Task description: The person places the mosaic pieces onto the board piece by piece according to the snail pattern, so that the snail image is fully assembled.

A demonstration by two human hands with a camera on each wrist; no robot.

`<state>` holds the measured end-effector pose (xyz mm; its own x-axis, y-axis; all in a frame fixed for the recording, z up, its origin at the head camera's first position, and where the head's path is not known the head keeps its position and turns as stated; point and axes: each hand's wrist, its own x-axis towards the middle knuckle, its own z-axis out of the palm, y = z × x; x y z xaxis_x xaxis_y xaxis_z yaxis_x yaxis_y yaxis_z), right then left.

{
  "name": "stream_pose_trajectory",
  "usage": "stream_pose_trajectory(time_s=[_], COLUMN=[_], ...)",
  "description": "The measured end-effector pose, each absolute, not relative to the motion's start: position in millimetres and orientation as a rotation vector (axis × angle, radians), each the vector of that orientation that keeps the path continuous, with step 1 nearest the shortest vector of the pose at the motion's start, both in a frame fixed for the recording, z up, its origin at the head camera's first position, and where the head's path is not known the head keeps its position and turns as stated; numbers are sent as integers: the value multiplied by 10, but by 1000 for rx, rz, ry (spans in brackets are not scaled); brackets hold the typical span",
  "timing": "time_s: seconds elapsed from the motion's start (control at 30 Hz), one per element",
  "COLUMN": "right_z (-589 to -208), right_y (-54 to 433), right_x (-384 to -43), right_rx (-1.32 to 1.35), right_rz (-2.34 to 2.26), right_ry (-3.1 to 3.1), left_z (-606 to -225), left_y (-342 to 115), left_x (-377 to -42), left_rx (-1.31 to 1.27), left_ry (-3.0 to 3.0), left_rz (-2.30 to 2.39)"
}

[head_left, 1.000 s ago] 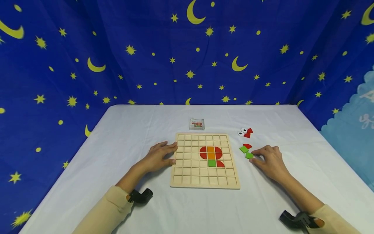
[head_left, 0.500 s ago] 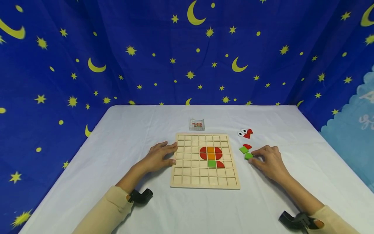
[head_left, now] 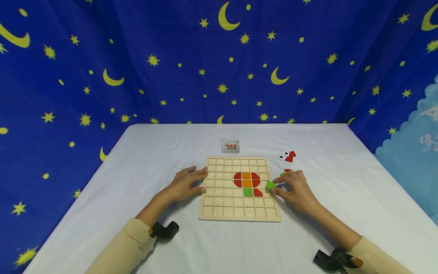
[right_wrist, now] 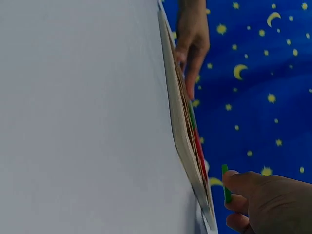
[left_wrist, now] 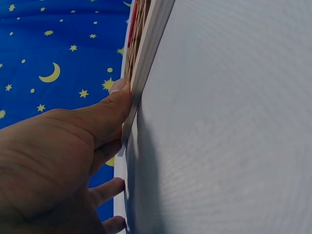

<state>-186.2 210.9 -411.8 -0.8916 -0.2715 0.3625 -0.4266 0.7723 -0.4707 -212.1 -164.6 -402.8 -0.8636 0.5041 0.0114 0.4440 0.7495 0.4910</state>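
A wooden grid board (head_left: 224,213) lies on the white cloth. Set in its cells are two orange squares (head_left: 246,179), a green square (head_left: 248,192) and several red curved tiles (head_left: 237,180). My left hand (head_left: 184,184) rests at the board's left edge, thumb and fingers spread, the thumb at the rim in the left wrist view. Between thumb and fingertips my right hand (head_left: 295,192) pinches a green square tile (head_left: 270,185), held over the board's right edge. The right wrist view shows this green tile (right_wrist: 226,183) edge-on.
Beyond the board lies a small picture card (head_left: 230,146). To the right are two eye discs (head_left: 283,155) with red tiles (head_left: 291,156). Another red tile (head_left: 288,170) and a green one (head_left: 283,173) are partly hidden behind my right hand. A starry blue curtain (head_left: 191,45) hangs behind.
My right hand has picked up the nearer green tile from the cloth and carried it left to the board's right edge. The left hand has stayed in place.
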Motion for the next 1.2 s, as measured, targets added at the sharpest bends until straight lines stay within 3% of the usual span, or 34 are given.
stream_pose_trajectory(time_s=[0.67, 1.2], right_z=[-4182, -4205], right_y=[1419, 1289], right_x=[-1940, -1955], right_rx=[824, 879], right_rz=[739, 675], right_ry=[-2621, -2584], left_z=[-3992, -4000], left_y=[-1627, -1626], left_x=[-2096, -2103], left_rx=[758, 755], left_ry=[2820, 2831], left_rz=[733, 731])
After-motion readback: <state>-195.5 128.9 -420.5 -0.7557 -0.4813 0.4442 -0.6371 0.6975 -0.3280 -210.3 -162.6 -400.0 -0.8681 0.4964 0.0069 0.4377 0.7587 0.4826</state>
